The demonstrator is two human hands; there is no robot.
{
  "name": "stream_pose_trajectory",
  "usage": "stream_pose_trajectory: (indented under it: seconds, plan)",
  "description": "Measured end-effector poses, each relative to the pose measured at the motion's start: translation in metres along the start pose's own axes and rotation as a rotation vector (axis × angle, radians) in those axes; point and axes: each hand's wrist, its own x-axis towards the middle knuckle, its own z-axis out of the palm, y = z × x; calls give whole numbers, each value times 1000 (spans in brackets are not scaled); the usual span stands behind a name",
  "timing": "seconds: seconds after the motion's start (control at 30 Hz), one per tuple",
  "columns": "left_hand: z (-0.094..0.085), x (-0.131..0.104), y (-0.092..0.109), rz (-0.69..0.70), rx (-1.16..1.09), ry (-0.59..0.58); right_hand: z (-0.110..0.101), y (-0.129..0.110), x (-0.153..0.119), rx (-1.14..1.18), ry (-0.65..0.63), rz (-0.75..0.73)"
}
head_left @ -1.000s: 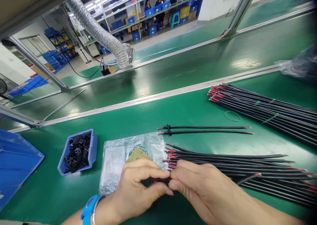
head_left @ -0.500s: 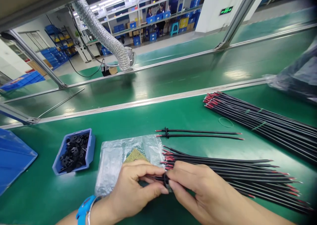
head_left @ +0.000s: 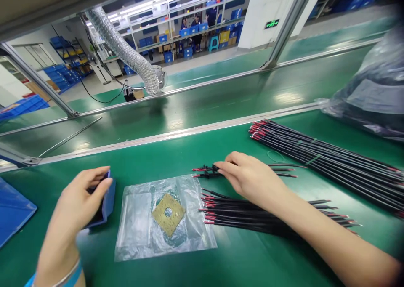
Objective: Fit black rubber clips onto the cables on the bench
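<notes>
My left hand (head_left: 74, 198) is over the small blue bin (head_left: 110, 200), its thumb and fingers curved and apart. It hides most of the black plastic parts in the bin. My right hand (head_left: 252, 175) pinches a black cable by its black fitting (head_left: 215, 168), low over the table. Beside it lie two finished-looking black cables (head_left: 288, 176) with similar fittings near their red-wired left ends. Closer to me, a loose pile of black cables (head_left: 233, 215) with red wire ends runs partly under my right forearm.
A clear plastic bag (head_left: 134, 224) lies mid-table with a yellowish square pad (head_left: 164, 219), holed in the centre, on it. At right are a banded cable bundle (head_left: 315, 152), a green rubber band (head_left: 275, 155) and a large plastic-wrapped package (head_left: 372, 97). A blue container (head_left: 14, 209) stands far left.
My hands, together at a black fitting before, have separated. The left went to the blue bin; the right carried the cable up beside the two lying cables. The pad now shows fully.
</notes>
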Motion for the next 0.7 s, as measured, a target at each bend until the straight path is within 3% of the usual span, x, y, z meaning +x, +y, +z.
stream_pose_trajectory:
  seconds: [0.1, 0.27, 0.5, 0.63, 0.7]
  plan:
    - [-17, 14, -23, -29, 351, -102, 16, 3, 9, -7, -67, 13]
    - [-11, 20, -26, 23, 532, -121, 23, -1, 13, 6, -151, 46]
    - [2, 22, -27, 110, 554, -116, -8, -2, -3, 148, -248, 75]
    - [3, 19, -16, 66, 566, -60, -27, -11, -11, 308, -505, 47]
    - [0, 17, -13, -39, 550, 9, -31, -14, -12, 355, -602, 82]
